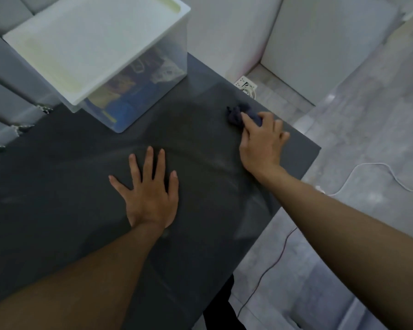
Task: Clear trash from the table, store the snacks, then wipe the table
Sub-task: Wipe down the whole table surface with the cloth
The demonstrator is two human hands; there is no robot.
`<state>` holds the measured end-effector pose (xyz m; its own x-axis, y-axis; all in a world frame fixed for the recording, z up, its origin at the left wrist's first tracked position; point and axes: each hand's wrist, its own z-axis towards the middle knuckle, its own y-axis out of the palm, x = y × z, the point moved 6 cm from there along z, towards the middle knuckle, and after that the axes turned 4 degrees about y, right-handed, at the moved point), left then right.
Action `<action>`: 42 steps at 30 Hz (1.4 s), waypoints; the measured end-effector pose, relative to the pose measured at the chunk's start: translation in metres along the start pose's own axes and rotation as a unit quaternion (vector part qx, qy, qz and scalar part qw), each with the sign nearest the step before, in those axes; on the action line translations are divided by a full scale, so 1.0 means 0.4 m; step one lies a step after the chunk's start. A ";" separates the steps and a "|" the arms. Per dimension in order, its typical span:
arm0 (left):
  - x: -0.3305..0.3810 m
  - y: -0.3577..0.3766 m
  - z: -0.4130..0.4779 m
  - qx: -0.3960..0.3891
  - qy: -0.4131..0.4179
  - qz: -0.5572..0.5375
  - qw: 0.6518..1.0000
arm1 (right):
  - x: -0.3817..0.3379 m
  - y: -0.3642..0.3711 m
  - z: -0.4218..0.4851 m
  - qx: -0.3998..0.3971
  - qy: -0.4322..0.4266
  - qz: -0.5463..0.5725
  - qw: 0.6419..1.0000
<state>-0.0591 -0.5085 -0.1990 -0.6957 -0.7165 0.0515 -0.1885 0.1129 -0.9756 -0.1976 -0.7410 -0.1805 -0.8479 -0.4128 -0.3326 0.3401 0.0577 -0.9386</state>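
Left hand lies flat on the dark grey table, palm down, fingers spread, holding nothing. Right hand is near the far right edge of the table, fingers closed over a crumpled dark blue cloth that it presses against the surface; part of the cloth shows beyond the fingertips. Pale curved streaks cross the tabletop between the two hands. A clear plastic storage box stands at the far left of the table with a white lid seated on top; coloured snack packets are visible through its wall, mostly blue and yellow. No loose items lie on the table's visible area. On the floor to the right, a white cable trails across, and a white power strip sits beyond the table's far edge.
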 end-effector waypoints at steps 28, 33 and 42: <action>0.101 0.027 -0.087 -0.021 0.094 0.019 0.995 | 0.239 -0.102 -0.135 0.014 0.128 0.020 0.992; 0.101 0.023 -0.088 -0.037 0.099 -0.001 0.994 | 0.115 -0.089 -0.205 -0.068 -0.064 0.034 0.995; 0.098 0.017 -0.087 -0.072 0.108 -0.025 0.991 | 0.167 -0.099 -0.113 -0.052 0.000 -0.060 0.997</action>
<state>-0.1117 -0.5119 -0.1964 -0.8125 -0.5612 0.1581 -0.3119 0.1892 -0.9311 -0.2861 -0.7298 -0.1698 -0.8795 -0.4230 -0.2181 0.1925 0.1029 -0.9759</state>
